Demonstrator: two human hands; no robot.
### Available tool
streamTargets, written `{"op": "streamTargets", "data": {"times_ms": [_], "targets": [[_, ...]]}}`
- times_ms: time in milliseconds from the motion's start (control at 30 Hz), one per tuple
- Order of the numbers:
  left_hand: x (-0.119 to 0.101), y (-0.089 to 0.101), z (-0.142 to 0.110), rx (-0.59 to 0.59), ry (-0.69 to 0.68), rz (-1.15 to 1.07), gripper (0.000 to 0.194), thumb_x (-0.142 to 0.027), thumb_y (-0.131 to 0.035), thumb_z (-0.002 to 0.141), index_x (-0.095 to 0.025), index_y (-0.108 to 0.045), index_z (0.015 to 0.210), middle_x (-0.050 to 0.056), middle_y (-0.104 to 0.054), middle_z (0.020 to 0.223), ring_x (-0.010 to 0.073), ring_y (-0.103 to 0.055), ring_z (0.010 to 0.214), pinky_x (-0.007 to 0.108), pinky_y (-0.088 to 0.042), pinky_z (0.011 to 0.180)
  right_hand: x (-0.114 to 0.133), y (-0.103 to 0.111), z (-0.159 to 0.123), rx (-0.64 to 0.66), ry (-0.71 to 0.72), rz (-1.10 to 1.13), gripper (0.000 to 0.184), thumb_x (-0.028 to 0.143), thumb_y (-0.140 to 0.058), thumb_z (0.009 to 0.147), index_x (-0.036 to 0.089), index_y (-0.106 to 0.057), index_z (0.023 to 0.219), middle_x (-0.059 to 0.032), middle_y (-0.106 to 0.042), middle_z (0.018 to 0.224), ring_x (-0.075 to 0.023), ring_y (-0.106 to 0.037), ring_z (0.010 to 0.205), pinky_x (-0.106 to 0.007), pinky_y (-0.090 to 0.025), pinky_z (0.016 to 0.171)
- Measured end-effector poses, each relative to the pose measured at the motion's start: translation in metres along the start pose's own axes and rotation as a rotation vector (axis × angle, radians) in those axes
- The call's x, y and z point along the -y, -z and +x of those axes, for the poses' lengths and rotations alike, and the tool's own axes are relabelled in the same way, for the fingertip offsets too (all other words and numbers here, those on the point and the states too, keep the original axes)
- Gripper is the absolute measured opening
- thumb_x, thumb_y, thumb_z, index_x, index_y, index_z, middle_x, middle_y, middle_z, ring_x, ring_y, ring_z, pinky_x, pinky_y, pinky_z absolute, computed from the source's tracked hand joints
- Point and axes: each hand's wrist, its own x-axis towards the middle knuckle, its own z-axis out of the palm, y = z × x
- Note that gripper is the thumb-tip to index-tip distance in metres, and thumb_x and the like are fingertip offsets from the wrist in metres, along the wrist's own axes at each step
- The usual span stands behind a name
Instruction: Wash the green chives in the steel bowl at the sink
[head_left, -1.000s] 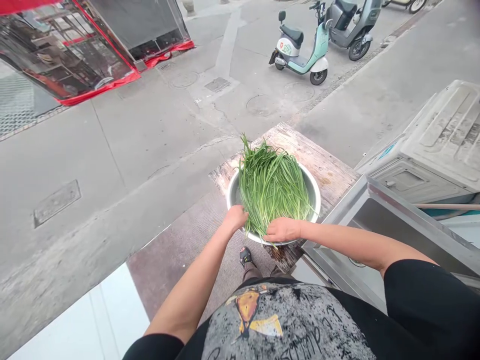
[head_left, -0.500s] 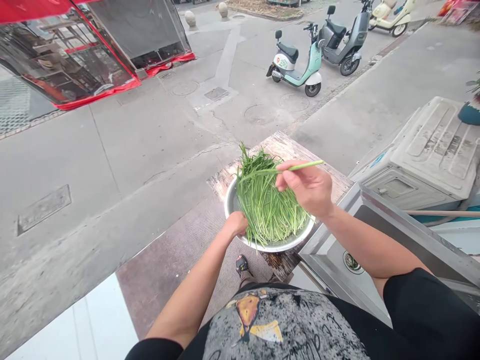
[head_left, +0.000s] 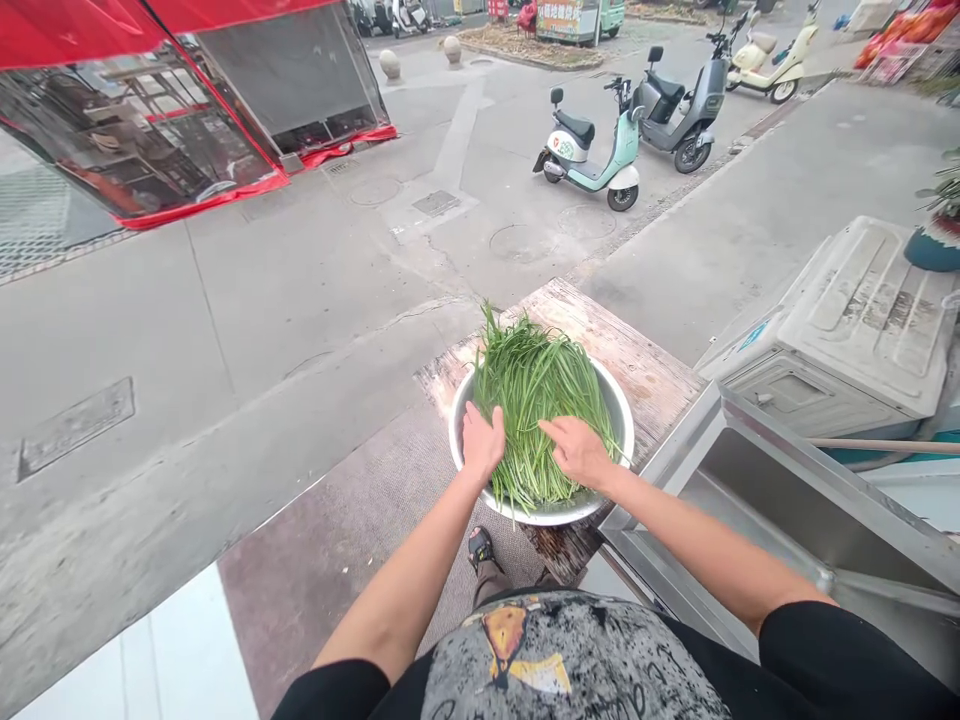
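A heap of long green garlic chives (head_left: 536, 390) fills a round metal basin (head_left: 622, 400), their pale cut ends toward me. My left hand (head_left: 484, 441) is open at the left side of the heap, thumb apart from the fingers, holding nothing. Over the right part of the heap lies my right hand (head_left: 579, 453), its index finger stretched out toward the left and the other fingers partly hidden beneath. I see no stalk held in it. The basin stands on a worn wooden tabletop (head_left: 637, 350).
A stainless steel sink (head_left: 772, 490) adjoins the table on the right, with a dirty white outdoor unit (head_left: 862, 310) behind it. Ahead, a mint scooter (head_left: 592, 155) and a grey scooter (head_left: 679, 110) are parked on the pavement. A red-edged tent (head_left: 202, 110) stands at upper left.
My right hand has come down from above the basin onto the chives, and the single stalk it held is gone from its fingers. My left hand has moved from the rim onto the heap and opened.
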Motion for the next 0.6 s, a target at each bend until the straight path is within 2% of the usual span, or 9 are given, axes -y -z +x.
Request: {"op": "streamTargets", "data": {"times_ms": [33,100,133,200,267,367,600], "targets": [[-0.001,-0.008,-0.003,-0.058,-0.136,0.070,0.084,-0.059,-0.028,0.092,-0.004,-0.011,0.154,0.023,-0.018,0.158,0.0346,-0.019,0.146,0.051,-0.021,0.117,-0.005,-0.001,0.000,-0.033,-0.195,-0.030,0.050,0.022,-0.045,0.091,0.012,-0.046,0.140,-0.0186,-0.058,0.124,-0.0282,-0.053,0.115,-0.047,-0.042,0.097],[-0.003,-0.023,-0.005,-0.072,-0.434,0.208,0.078,-0.056,-0.036,0.091,-0.016,-0.016,0.155,0.013,-0.006,0.162,0.0310,-0.003,0.149,0.051,-0.005,0.120,-0.014,-0.004,0.003,-0.018,-0.505,-0.071,0.066,0.040,-0.046,0.092,0.012,-0.030,0.150,-0.0218,-0.031,0.151,-0.0362,-0.029,0.138,-0.054,-0.026,0.109],[-0.002,-0.030,-0.003,-0.040,-0.548,0.260,0.073,-0.055,-0.039,0.091,-0.022,-0.022,0.154,0.009,-0.005,0.163,0.0296,0.001,0.149,0.051,0.000,0.119,-0.017,-0.008,0.006,0.028,-0.594,-0.079,0.074,0.048,-0.045,0.091,0.013,-0.023,0.153,-0.0213,-0.019,0.157,-0.0388,-0.018,0.143,-0.055,-0.020,0.111],[-0.001,-0.040,0.003,0.033,-0.655,0.316,0.068,-0.053,-0.042,0.091,-0.027,-0.028,0.152,0.005,-0.006,0.163,0.0293,0.002,0.149,0.052,0.005,0.119,-0.019,-0.021,0.012,0.146,-0.672,-0.080,0.082,0.058,-0.042,0.090,0.017,-0.014,0.155,-0.0187,-0.001,0.161,-0.0409,-0.004,0.145,-0.056,-0.016,0.112],[0.002,-0.047,0.012,0.058,-0.640,0.338,0.069,-0.053,-0.042,0.090,-0.027,-0.027,0.152,0.006,-0.006,0.163,0.0310,0.001,0.149,0.055,0.007,0.118,-0.018,-0.036,0.016,0.229,-0.695,-0.091,0.085,0.062,-0.039,0.089,0.019,-0.008,0.156,-0.0169,0.008,0.161,-0.0412,0.001,0.145,-0.057,-0.015,0.112],[0.006,-0.055,0.023,0.076,-0.587,0.374,0.071,-0.054,-0.042,0.090,-0.026,-0.025,0.153,0.008,-0.007,0.162,0.0321,0.000,0.149,0.058,0.008,0.116,-0.015,-0.051,0.019,0.288,-0.708,-0.108,0.088,0.062,-0.040,0.088,0.019,-0.005,0.156,-0.0180,0.011,0.161,-0.0424,0.003,0.145,-0.059,-0.013,0.111],[0.015,-0.070,0.037,0.146,-0.569,0.459,0.073,-0.056,-0.040,0.090,-0.027,-0.020,0.154,0.007,-0.006,0.162,0.0305,-0.002,0.149,0.056,0.010,0.116,-0.019,-0.059,0.024,0.363,-0.694,-0.077,0.088,0.060,-0.040,0.089,0.014,-0.007,0.156,-0.0223,0.009,0.160,-0.0439,0.005,0.144,-0.063,-0.007,0.110]]}}
